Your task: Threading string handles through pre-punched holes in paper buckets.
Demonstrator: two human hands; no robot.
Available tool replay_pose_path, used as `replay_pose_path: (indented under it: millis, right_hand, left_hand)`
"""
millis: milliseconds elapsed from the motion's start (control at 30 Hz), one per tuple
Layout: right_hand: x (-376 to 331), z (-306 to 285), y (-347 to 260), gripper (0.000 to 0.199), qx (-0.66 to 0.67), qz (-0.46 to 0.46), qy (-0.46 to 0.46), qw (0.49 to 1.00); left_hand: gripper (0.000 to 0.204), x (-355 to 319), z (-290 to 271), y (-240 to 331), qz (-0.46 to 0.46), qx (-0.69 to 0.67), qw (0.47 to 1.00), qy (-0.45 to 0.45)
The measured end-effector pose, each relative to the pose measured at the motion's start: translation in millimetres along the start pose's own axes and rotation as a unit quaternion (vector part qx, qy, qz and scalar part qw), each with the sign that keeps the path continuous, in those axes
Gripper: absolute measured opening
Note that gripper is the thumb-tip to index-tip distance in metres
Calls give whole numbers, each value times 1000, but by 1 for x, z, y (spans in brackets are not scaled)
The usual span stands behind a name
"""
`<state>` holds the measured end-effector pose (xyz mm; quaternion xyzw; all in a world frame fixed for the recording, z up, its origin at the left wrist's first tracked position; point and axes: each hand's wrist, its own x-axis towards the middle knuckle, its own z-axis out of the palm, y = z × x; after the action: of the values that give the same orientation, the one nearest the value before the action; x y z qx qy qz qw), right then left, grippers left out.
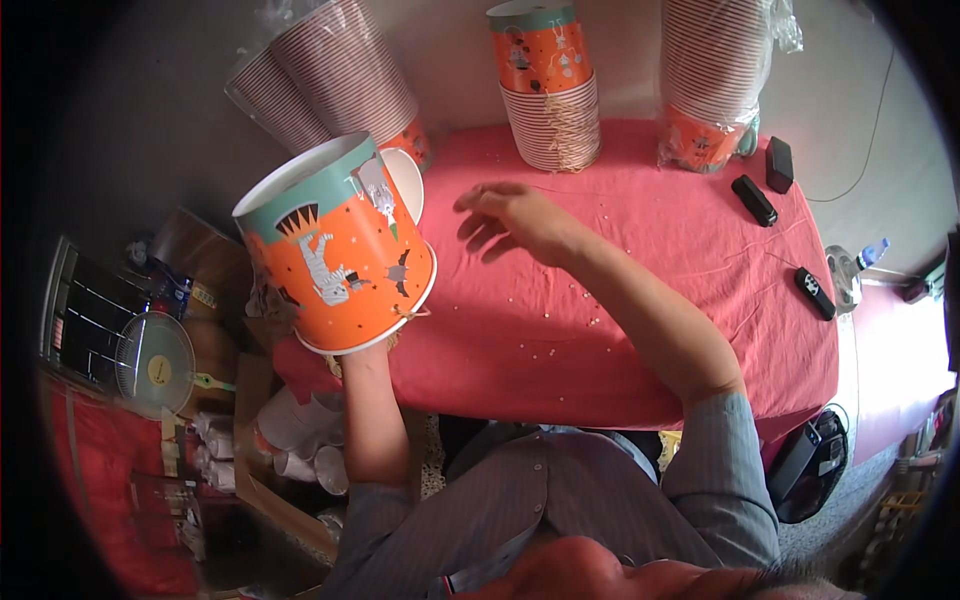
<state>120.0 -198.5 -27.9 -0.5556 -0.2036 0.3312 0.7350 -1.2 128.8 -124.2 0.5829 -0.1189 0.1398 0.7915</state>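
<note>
An orange paper bucket [345,265] with a teal band and cartoon figures is held up at the left, upside down and tilted. My left forearm [372,420] goes up into its mouth, so my left hand is hidden inside. A thin tan string [412,313] is knotted at the bucket's white rolled rim. To the right of the bucket, my right hand [515,220] is over the table, fingers apart and slightly bent, holding nothing. Partly behind the held bucket shows a white rounded piece [404,185]; its kind is unclear.
A nested bucket stack [545,90] with hanging strings stands on the red tablecloth [640,210]. Plastic-wrapped stacks rise at back right [712,80] and back left [345,75]. Small black devices [754,200] lie at right. A carton [270,490] holds white items at lower left.
</note>
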Motion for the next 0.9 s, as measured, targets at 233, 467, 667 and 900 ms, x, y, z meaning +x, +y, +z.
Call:
replay_pose_path:
  millis: [233,467,667,900]
  right_hand:
    - [1,33,32,52,74,18,-90,993]
    - [-3,61,44,46,174,-12,-172,969]
    - [-4,43,25,30,164,-20,-111,980]
    - [-7,28,5,14,106,-53,-121,986]
  left_hand:
    - [50,-2,-25,-7,-7,63,998,26]
    - [53,-26,-45,-25,-19,119,992,38]
    - [56,-47,-77,-22,-12,168,983,67]
    - [61,-70,-94,-38,-4,221,970,101]
